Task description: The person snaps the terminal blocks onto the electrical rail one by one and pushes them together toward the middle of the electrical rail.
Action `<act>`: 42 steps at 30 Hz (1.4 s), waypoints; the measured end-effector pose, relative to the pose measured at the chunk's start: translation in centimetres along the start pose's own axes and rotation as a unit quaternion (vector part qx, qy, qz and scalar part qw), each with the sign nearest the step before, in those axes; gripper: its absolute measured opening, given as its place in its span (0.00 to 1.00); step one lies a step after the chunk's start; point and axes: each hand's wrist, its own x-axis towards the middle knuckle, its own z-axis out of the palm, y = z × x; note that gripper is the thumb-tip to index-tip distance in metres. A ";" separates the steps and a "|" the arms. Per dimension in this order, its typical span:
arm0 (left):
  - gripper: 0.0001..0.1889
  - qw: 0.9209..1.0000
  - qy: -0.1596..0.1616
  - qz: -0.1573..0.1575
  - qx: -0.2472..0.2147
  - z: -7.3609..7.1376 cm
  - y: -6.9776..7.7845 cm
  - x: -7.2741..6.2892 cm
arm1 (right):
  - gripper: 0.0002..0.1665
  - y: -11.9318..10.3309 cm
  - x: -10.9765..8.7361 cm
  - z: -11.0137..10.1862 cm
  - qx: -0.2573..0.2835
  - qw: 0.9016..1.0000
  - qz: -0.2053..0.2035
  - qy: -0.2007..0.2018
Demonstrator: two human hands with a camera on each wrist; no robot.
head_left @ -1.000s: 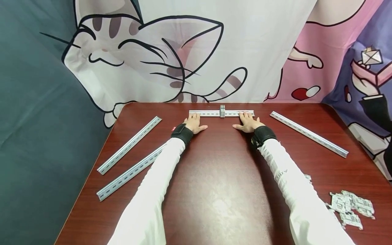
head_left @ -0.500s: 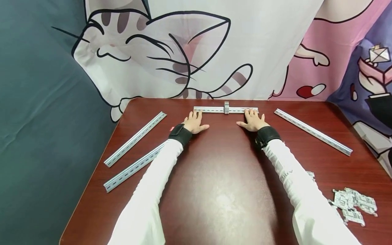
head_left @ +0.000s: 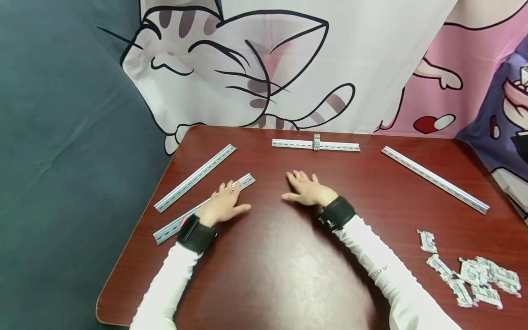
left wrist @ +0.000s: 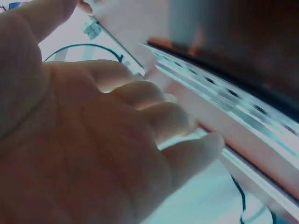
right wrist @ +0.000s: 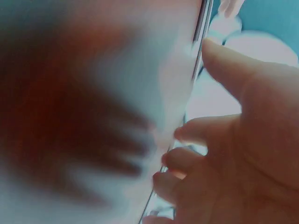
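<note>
Left hand (head_left: 218, 208) over a slotted rail (head_left: 170, 230), right hand (head_left: 308, 190) close by

Nearest, at lower right, a loose cluster of pale pieces (head_left: 472, 272) lies on the brown table (head_left: 264, 279). Farther in, the left hand's fingers are extended, gripping nothing; the rail slants beneath, contact unclear. A level lift would probably need thumb and fingers on opposite long edges, the right hand taking the far end. Its fingers are spread, holding nothing. Beyond lie a left-side rail (head_left: 195, 178) and right-side rail (head_left: 435, 179); farthest, a crosswise rail (head_left: 294, 144) bears a small block (head_left: 316, 142).
</note>
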 end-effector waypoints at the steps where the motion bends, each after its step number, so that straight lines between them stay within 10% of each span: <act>1: 0.44 1.000 0.008 -0.014 0.007 0.3 -0.1 -1.0 | 0.49 -0.9 0.2 0.5 0.008 1.000 -0.026 0.006; 9: 0.47 0.986 0.034 -0.166 0.000 2.0 -0.8 -6.9 | 0.39 -7.5 3.1 2.9 0.006 0.979 -0.198 0.054; 17: 0.47 0.967 0.031 -0.253 -0.020 2.8 -0.7 -8.4 | 0.39 -10.7 4.3 3.2 -0.076 0.979 -0.189 0.018; 42: 0.46 0.981 0.063 -0.177 0.043 3.7 2.2 -7.4 | 0.37 -7.1 0.8 3.3 -0.102 0.983 -0.137 0.061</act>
